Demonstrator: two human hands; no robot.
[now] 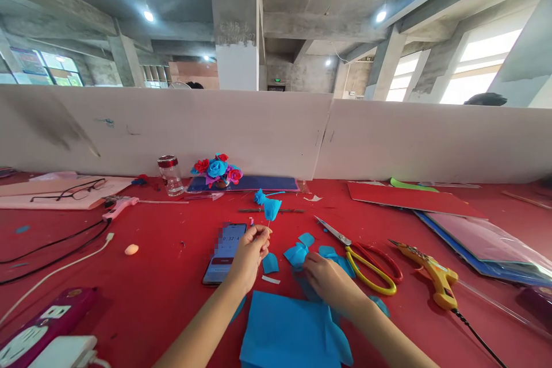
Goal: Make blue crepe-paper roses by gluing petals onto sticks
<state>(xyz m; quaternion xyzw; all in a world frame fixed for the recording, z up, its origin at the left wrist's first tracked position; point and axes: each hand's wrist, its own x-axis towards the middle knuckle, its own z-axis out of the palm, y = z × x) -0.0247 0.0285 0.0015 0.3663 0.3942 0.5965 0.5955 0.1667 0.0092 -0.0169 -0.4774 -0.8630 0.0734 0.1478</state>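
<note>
Left hand (pixel 249 256) pinches a thin stick with a blue paper bud (pixel 271 207) on top. Right hand (pixel 328 277) rests, fingers curled, on blue paper petals (pixel 297 254); I cannot tell if it grips one. Farther off lie scissors (pixel 362 259). The stick stands up, bud skyward. A loose pinch could let it tip.

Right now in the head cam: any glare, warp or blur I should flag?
Head view: windows at upper right are blown out; ceiling lamps flare. Wide-lens warp bows the white partition and stretches the edges. The phone screen is partly blurred over. Hands and blue paper are evenly lit and sharp; left hand pinches a stick with a blue bud, right hand rests on blue scraps.
</note>
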